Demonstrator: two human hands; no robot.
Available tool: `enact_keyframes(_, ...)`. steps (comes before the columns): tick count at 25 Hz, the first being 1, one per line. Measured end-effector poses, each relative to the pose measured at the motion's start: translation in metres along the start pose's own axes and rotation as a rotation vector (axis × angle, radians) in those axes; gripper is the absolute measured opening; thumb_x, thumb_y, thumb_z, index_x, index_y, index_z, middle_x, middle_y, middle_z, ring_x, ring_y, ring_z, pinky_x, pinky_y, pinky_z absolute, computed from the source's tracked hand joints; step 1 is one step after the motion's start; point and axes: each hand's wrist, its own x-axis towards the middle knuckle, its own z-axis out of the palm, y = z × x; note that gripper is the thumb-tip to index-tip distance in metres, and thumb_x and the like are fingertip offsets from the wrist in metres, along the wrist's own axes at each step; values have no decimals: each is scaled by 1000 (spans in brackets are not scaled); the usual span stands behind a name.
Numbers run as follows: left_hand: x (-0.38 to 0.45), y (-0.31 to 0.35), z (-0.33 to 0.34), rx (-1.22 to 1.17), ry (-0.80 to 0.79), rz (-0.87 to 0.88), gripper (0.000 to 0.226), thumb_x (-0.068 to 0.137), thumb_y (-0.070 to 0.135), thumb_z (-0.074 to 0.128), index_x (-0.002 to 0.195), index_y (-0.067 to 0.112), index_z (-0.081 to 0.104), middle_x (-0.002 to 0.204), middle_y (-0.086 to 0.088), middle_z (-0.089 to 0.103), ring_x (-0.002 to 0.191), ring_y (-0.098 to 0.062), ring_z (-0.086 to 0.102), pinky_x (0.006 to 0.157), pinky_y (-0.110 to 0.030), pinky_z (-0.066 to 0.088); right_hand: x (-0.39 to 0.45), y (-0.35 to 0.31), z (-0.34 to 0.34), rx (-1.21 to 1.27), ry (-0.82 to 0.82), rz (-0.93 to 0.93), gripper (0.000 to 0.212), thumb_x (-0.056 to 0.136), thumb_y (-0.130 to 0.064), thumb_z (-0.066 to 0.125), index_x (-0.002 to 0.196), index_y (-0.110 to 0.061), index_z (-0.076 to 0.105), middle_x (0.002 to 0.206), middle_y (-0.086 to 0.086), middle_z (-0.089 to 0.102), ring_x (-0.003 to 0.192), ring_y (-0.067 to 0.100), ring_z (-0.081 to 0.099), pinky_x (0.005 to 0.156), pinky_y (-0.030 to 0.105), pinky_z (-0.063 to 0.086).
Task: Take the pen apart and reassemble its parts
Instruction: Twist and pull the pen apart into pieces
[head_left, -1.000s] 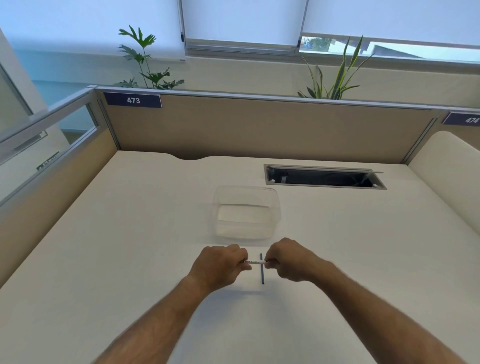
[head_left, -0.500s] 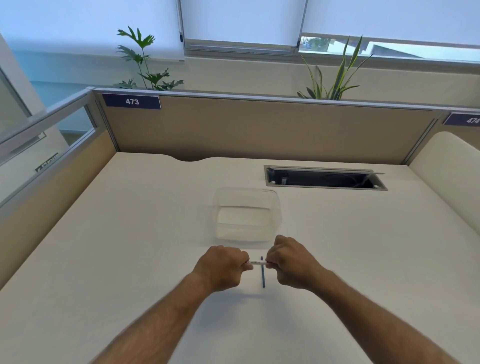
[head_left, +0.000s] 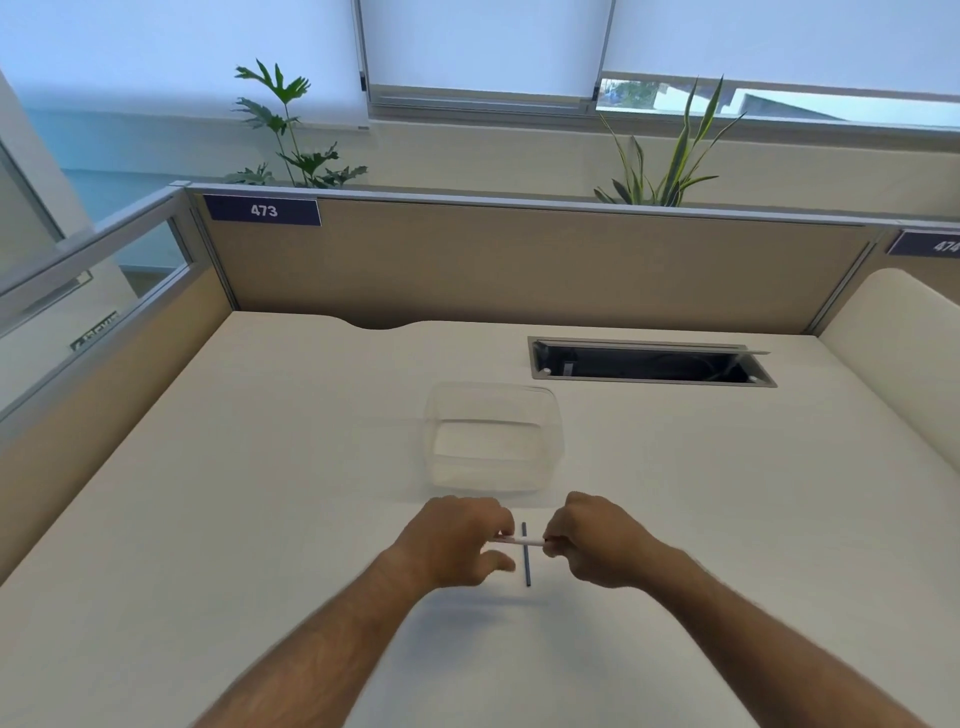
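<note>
A thin white pen barrel is held level between both hands just above the desk. My left hand pinches its left end with thumb and forefinger, the other fingers loosened. My right hand is closed around its right end. Beneath the barrel a slim dark pen part lies on the white desk, pointing away from me and crossing under the barrel. The ends of the barrel are hidden inside my fingers.
A clear plastic container stands just beyond my hands. Farther back on the right is an open cable slot in the desk. Beige partition walls close the back and the left side.
The fingers of my left hand have loosened and spread a little, and slightly more of the white barrel shows between the hands. The dark part has stayed on the desk.
</note>
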Motion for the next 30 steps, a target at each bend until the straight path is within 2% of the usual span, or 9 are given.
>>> enact_keyframes(3,3,1,5,76,64,69,20,92,33,58,90,15,67,83,-5,69,70,-31,62,59,-33,47,-2,2,-2,-15,81,-49,15,88,-18,63,91,-19,77,80,5,71,88,21,55,65,31,43)
enact_keyframes(6,6,2,4,78,11,34,26,96,33,53,85,13,65,75,-9,68,65,-29,57,58,-33,45,-3,3,0,-134,252,-147,12,76,-12,76,67,-19,72,59,-4,68,71,22,55,57,30,32)
enact_keyframes(11,11,4,0,11,-130,-73,22,98,31,45,100,25,67,92,-4,72,81,-26,61,68,-35,47,-10,2,2,-297,314,-219,15,78,-20,75,64,-24,69,60,-11,65,67,19,57,56,32,47)
enact_keyframes(13,12,3,-1,51,-162,-57,21,97,28,45,102,28,65,95,-4,71,83,-27,62,68,-34,45,-11,0,2,-226,246,-146,4,84,-28,72,82,-25,73,82,-12,73,79,20,62,63,33,50)
enact_keyframes(15,12,2,-1,96,-138,-24,21,98,31,43,100,25,63,90,-5,71,78,-29,62,64,-34,45,-7,-2,0,-47,91,-33,25,92,-34,62,113,-22,67,119,-10,68,104,22,61,80,36,53)
enact_keyframes(16,12,2,0,110,-115,-7,22,98,34,43,97,23,62,86,-5,70,75,-29,62,62,-33,44,-5,-3,-1,1,-16,-2,28,95,-35,58,118,-20,63,125,-7,64,110,23,59,85,39,53)
enact_keyframes(22,7,8,-1,107,81,139,24,96,38,52,92,19,66,80,-2,68,62,-30,59,53,-32,45,6,3,-9,35,-244,76,21,97,-31,58,94,-16,71,94,9,71,76,22,55,71,36,49)
enact_keyframes(26,2,7,-3,193,163,314,24,87,35,71,72,15,67,59,-1,63,42,-25,54,37,-23,43,5,1,-10,56,-177,102,18,86,-34,72,95,-19,77,82,8,74,67,18,52,65,34,51)
enact_keyframes(30,4,4,3,212,173,270,29,93,34,62,73,12,63,61,-5,63,48,-29,56,43,-27,39,2,-2,-6,-7,-56,74,18,87,-35,69,95,-21,78,82,11,74,71,21,49,63,32,46)
